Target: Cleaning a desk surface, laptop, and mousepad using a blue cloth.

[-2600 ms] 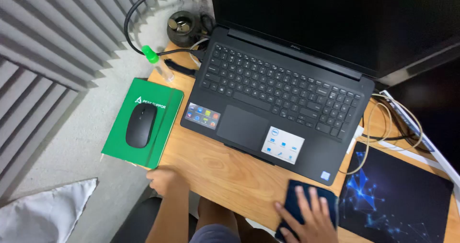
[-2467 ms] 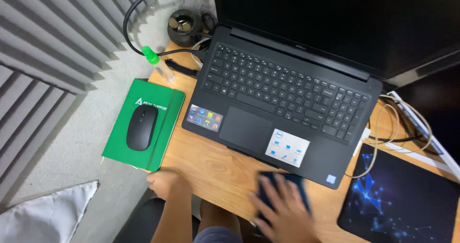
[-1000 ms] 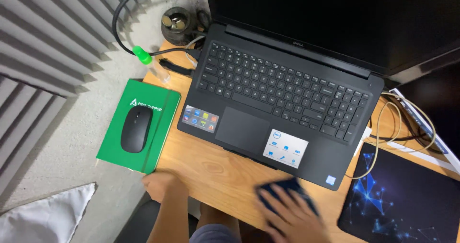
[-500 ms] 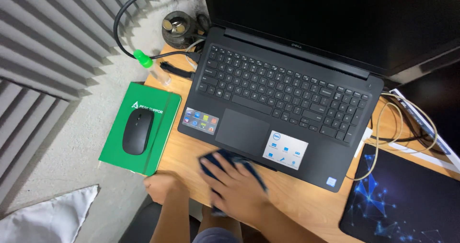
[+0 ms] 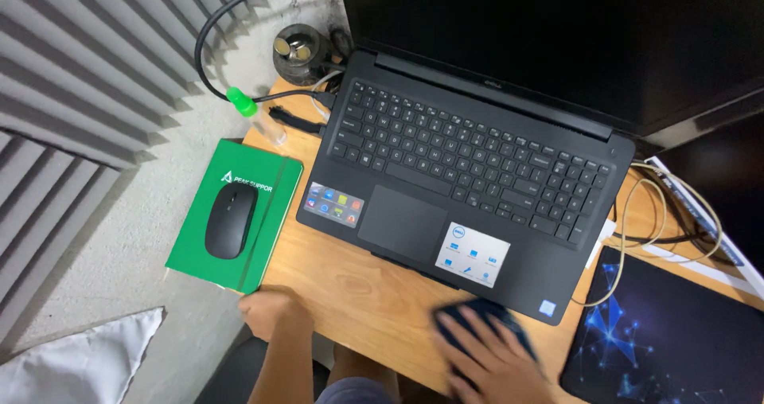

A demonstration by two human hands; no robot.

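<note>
Wood makes up the small desk (image 5: pixel 374 288), and it stands beside a gray floor and a ribbed gray wall. An open black laptop (image 5: pixel 469 165) takes up most of the top. Left of it lies a green notebook (image 5: pixel 270 213) with a black mouse (image 5: pixel 231 220) on top. A dark mat (image 5: pixel 676 336) with blue lines lies at the right, next to some looped cables (image 5: pixel 664 213).

The person's right hand (image 5: pixel 493 360) lies flat near the front edge of the desk, just in front of the laptop. Its fingers (image 5: pixel 469 328) are spread out and press down on a dark blue cloth (image 5: pixel 458 318). The cloth lies on the wood under that hand. The hand looks blurry.

The left hand (image 5: pixel 274 310) is at the front left corner of the desk, just below the notebook. Its fingers curl over the desk edge and grip it.

Half a second ago the right hand and the cloth were farther left, in front of the touchpad. Now they have slid back to the right. The left hand has stayed at its corner.
</note>
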